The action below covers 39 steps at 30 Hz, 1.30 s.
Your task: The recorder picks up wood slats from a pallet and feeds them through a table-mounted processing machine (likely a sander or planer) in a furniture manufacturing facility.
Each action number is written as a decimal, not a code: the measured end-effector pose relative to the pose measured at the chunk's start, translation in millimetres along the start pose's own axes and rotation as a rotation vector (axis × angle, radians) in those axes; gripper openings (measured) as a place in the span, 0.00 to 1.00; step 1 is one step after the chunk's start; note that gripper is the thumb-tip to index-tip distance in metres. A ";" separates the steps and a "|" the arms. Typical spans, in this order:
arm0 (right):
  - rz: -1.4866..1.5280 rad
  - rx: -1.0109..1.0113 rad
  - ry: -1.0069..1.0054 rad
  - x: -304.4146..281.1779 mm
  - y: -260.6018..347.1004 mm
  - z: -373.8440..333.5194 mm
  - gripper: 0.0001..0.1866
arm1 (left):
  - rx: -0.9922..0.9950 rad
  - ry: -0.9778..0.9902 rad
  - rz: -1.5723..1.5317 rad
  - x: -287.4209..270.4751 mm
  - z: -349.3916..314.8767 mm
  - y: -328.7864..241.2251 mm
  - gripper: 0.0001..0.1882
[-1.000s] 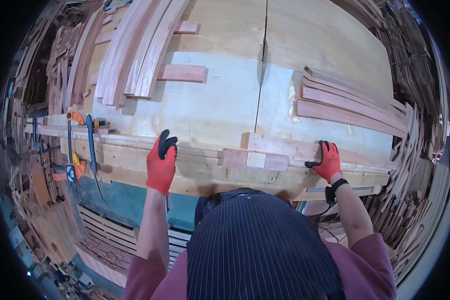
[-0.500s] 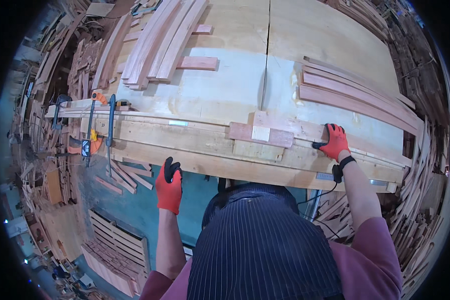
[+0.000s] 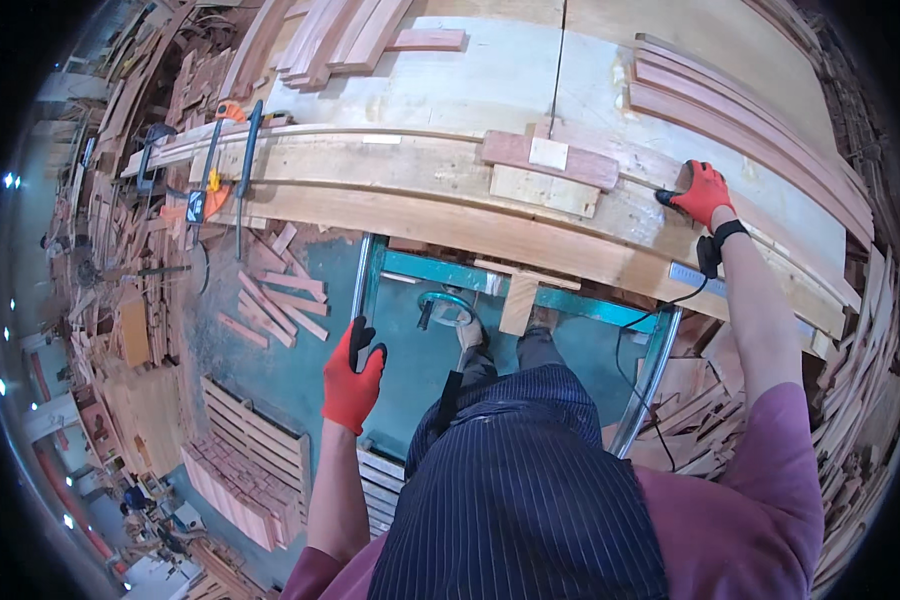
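My left hand [image 3: 353, 378], in a red glove with black fingertips, hangs empty over the floor in front of the workbench, thumb and fingers apart. At the right, my right hand [image 3: 705, 192], gloved alike, lies across a long pale pinkish board [image 3: 642, 150] on the bench, its thumb on the near side and fingers on the far side. Left of it, a short reddish wood block [image 3: 505, 150] and a pale block [image 3: 530, 189] are joined by a small light square piece [image 3: 549, 153]. They sit along the long wooden rail [image 3: 410, 215] at the bench's near edge.
Clamps [image 3: 250, 150] grip the rail's left end. Reddish planks [image 3: 345, 40] lie at the back left, and more boards [image 3: 750, 130] at the back right. A dark slit [image 3: 559, 70] crosses the top. Below are a handwheel [image 3: 450, 308], offcuts [image 3: 270, 300] and a cable [image 3: 620, 370].
The view has tilted down, showing more floor, the handwheel and my feet. My left hand is farther from the bench edge, its thumb and fingers spread. My right hand stays on the board.
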State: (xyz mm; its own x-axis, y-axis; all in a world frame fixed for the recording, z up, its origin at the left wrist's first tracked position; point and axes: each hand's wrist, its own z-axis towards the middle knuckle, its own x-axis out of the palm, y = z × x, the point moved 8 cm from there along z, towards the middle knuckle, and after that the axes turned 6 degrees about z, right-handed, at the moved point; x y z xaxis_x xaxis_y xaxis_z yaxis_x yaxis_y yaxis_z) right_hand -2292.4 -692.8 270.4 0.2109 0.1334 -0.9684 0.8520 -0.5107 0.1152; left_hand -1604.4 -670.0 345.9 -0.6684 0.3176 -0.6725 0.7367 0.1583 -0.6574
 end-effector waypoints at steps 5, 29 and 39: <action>0.022 0.004 0.007 1.6 -2.5 -0.7 0.51 | -0.098 -0.035 -0.123 -11.5 -14.2 26.8 0.31; 0.227 -0.023 0.139 -52.5 -46.3 28.9 0.23 | 0.366 0.391 0.454 206.3 318.5 -290.0 0.37; 0.417 0.097 0.239 -12.9 -147.5 52.0 0.22 | 0.328 0.629 0.132 238.4 346.6 -289.1 0.23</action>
State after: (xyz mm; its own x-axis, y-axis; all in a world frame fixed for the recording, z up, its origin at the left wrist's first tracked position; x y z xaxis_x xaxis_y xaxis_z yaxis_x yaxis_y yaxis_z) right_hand -2445.7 -663.4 254.3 0.6380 0.0858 -0.7652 0.6253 -0.6376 0.4499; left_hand -2012.2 -964.1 257.9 -0.3176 0.8084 -0.4955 0.6729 -0.1761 -0.7185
